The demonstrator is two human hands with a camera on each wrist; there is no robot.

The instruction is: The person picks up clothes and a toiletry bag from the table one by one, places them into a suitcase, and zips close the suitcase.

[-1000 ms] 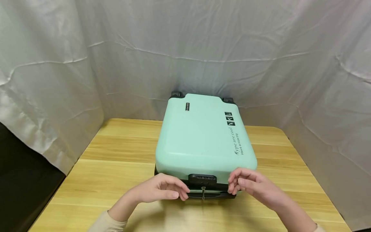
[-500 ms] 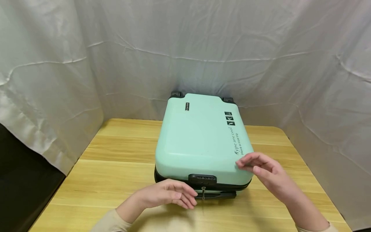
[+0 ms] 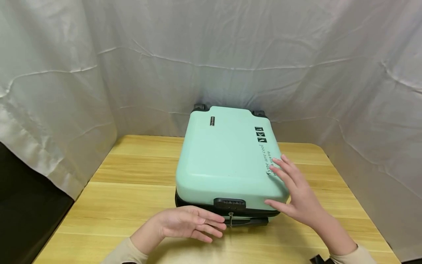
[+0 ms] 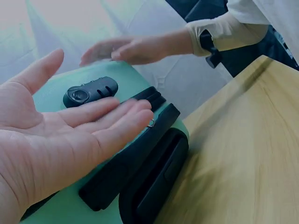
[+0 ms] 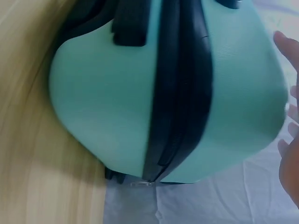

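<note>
Wooden table, side edges well apart from mint suitcase

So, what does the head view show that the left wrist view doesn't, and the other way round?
Only the head view: the lettering and black badge on top of the suitcase, and the wheels at its far end.

Only the left wrist view: the round disc on the lock, and part of a white top beyond the right sleeve.

Both: the suitcase, lock, handle, table, left hand and right hand.
</note>
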